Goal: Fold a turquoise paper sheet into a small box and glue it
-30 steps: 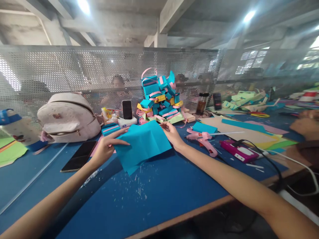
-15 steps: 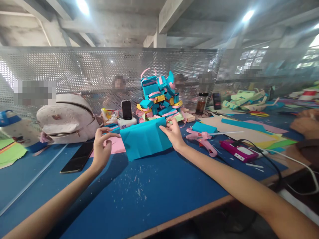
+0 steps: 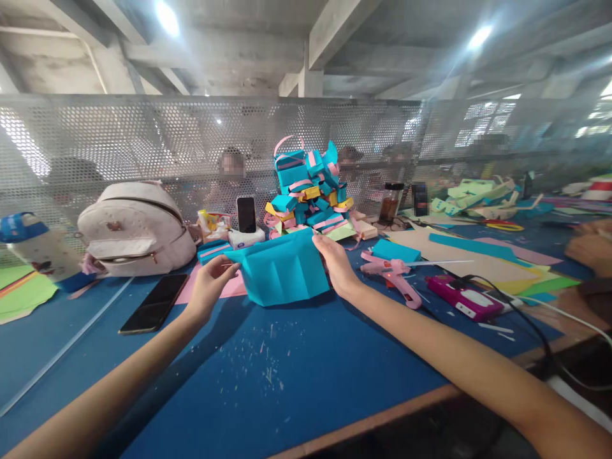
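A creased sheet of blue paper [image 3: 284,271] stands raised above the blue table, held between both hands. My left hand [image 3: 210,284] pinches its left edge with thumb and fingers. My right hand [image 3: 337,262] grips the upper right corner; the fingers behind the paper are hidden. Beneath and to the left lies a pink sheet [image 3: 233,287]. Just behind rises a pile of folded blue, pink and yellow paper pieces [image 3: 310,197]. A pink glue gun [image 3: 394,277] rests right of my right hand, with a clear stick at its back.
A black phone [image 3: 153,305], a white backpack [image 3: 138,229] and a bottle [image 3: 43,252] stand or lie at left. Rightward are a magenta power box [image 3: 461,296] with cables, coloured sheets [image 3: 444,252] and another person's hand [image 3: 590,248]. A perforated metal screen [image 3: 191,140] closes the back.
My left hand has moved right and now pinches the paper's left edge, which it was apart from before. The sheet has bent more, with its left side drawn in.
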### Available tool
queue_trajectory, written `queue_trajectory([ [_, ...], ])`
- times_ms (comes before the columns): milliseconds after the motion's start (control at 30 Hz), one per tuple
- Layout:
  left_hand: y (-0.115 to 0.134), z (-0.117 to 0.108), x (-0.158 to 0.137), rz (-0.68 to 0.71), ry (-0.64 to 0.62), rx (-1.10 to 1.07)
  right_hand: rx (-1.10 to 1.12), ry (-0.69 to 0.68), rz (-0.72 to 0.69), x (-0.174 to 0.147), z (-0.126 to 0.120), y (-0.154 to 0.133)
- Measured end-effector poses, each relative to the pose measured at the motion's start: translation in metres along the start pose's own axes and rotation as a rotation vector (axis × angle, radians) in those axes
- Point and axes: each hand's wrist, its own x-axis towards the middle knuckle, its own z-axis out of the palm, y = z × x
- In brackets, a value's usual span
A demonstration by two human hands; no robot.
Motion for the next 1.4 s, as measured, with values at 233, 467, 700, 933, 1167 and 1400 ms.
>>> queue_trajectory([
  [233,0.009,-0.010,-0.007,-0.047,-0.066,0.109,-0.034,-0.128,0.095,-0.011,-0.004,-0.004],
  [467,0.029,-0.008,-0.021,-0.046,-0.068,0.047,-0.026,-0.172,0.167,-0.021,-0.012,-0.006],
  [700,0.023,-0.008,-0.025,-0.104,-0.084,0.079,-0.048,-0.142,0.153,-0.026,-0.016,-0.009],
  [933,0.017,-0.009,-0.024,-0.141,-0.236,0.101,-0.046,-0.118,0.109,-0.025,-0.019,-0.012],
  [1167,0.038,-0.006,-0.015,-0.114,-0.172,-0.013,-0.029,-0.110,0.097,-0.025,-0.012,-0.016],
  [1400,0.043,-0.006,-0.002,0.059,-0.024,-0.007,-0.102,-0.092,-0.020,-0.015,-0.013,-0.021],
])
